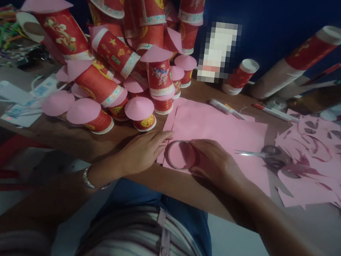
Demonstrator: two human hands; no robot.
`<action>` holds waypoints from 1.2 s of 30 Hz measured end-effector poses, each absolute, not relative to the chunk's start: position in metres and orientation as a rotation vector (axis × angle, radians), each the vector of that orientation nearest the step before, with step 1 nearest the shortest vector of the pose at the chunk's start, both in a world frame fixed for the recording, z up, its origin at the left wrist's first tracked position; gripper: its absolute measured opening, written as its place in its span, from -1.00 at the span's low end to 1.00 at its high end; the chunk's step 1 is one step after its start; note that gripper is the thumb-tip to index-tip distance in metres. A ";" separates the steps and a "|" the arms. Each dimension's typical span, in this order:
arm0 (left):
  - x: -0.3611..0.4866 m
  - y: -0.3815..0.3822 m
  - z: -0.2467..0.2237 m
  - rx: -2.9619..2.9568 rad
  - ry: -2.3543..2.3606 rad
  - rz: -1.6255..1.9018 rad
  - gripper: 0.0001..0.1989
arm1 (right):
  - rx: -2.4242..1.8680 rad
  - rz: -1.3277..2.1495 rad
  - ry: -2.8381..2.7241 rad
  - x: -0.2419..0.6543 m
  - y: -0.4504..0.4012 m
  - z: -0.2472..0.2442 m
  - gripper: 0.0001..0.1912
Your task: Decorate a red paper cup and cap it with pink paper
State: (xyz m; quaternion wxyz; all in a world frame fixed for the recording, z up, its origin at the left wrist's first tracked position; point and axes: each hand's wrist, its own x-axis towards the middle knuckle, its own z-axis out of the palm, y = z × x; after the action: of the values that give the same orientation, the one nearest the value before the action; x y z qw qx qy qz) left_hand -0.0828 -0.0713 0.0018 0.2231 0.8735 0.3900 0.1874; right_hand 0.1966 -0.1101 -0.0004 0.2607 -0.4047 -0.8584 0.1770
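Note:
Pink paper sheets (220, 127) lie stacked on the wooden table in front of me. Near their lower left corner rests a thin round ring (170, 154), possibly an empty tape roll, with pink paper showing through its middle. My right hand (213, 157) grips the ring's right side, its fingers partly hidden. On the other side, my left hand (144, 152) lies with fingers stretched out along the left edge of the paper, just left of the ring. Scissors (270, 156) lie spread on the right part of the paper.
Red paper cups (160, 77) with pink cone tops are piled at the back left. Pink paper scraps (317, 161) heap up at right. Pens (226, 108) lie behind the paper; stacked cups (313, 49) lean at the back right. A power strip (30, 101) sits at left.

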 end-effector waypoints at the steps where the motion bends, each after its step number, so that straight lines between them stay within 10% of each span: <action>1: -0.083 -0.072 0.002 2.413 1.076 0.516 -0.61 | -1.097 0.488 -2.326 0.196 -0.110 0.000 -0.40; 24: -0.051 -0.041 0.024 2.619 0.701 0.088 0.04 | -1.267 0.353 -1.980 0.200 -0.099 -0.030 -0.65; 36: -0.052 -0.031 0.010 2.635 0.773 0.194 -0.11 | -1.467 0.013 -2.251 0.196 -0.090 -0.039 -0.47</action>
State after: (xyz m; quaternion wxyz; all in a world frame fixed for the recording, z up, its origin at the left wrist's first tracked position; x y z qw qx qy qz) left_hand -0.0524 -0.0307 0.0097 0.1931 0.9392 0.2754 0.0692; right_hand 0.1964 -0.0900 -0.0386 0.2254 -0.5321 -0.8161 0.0047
